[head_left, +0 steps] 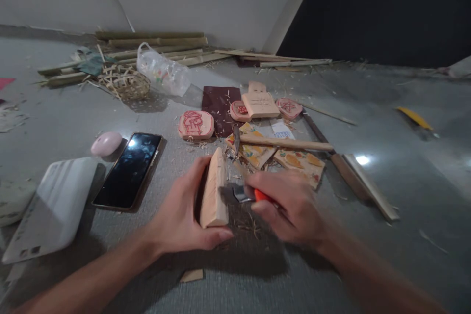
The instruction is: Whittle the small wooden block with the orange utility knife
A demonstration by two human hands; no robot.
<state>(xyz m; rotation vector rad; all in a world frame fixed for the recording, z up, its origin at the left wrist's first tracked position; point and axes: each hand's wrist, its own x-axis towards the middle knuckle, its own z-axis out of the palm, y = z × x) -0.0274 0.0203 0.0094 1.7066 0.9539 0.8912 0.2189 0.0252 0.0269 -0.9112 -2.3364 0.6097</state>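
Note:
My left hand (187, 206) grips a pale wooden block (214, 191) from the left, thumb at its near end and fingers at its far end. The block stands on its narrow edge, tilted slightly. In my right hand (290, 206) is an orange-handled knife (263, 196), its short blade close to the block's right side; whether they touch I cannot tell. Thin shavings (253, 228) lie on the floor beneath the knife. Just beyond my hands are a wooden-handled hammer (287, 143) and patterned tiles (300, 163).
Carved wooden pieces with red drawings (196, 125) rest by a dark red sheet (221, 100). Left are a phone (128, 171), a pink mouse (106, 143) and a white device (55, 206). Behind lie bamboo strips (154, 41), a woven basket (125, 81) and a plastic bag (164, 71). A yellow cutter (415, 117) lies right.

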